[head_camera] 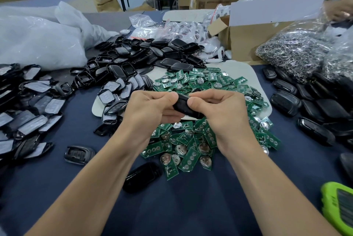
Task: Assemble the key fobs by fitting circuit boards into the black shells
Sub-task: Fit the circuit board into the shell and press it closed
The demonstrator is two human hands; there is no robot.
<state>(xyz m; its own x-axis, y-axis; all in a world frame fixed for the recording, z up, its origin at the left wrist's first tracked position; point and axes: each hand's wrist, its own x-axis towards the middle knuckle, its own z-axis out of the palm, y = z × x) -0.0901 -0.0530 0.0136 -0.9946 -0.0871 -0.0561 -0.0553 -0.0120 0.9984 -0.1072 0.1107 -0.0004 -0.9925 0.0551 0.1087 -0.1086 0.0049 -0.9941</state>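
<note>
Both my hands hold one black key fob shell above the table's middle. My left hand grips its left end with thumb on top. My right hand pinches its right end, thumb pressed against the shell. Whether a board sits inside is hidden by my fingers. Beneath and behind my hands lies a heap of green circuit boards with round coin cells. Loose black shells lie on the dark blue cloth in front of the heap.
A big pile of empty black shells lies behind left, and shells with grey pads at the far left. Closed black fobs line the right. A bag of metal rings, a cardboard box, a green device and another person's hand are at right.
</note>
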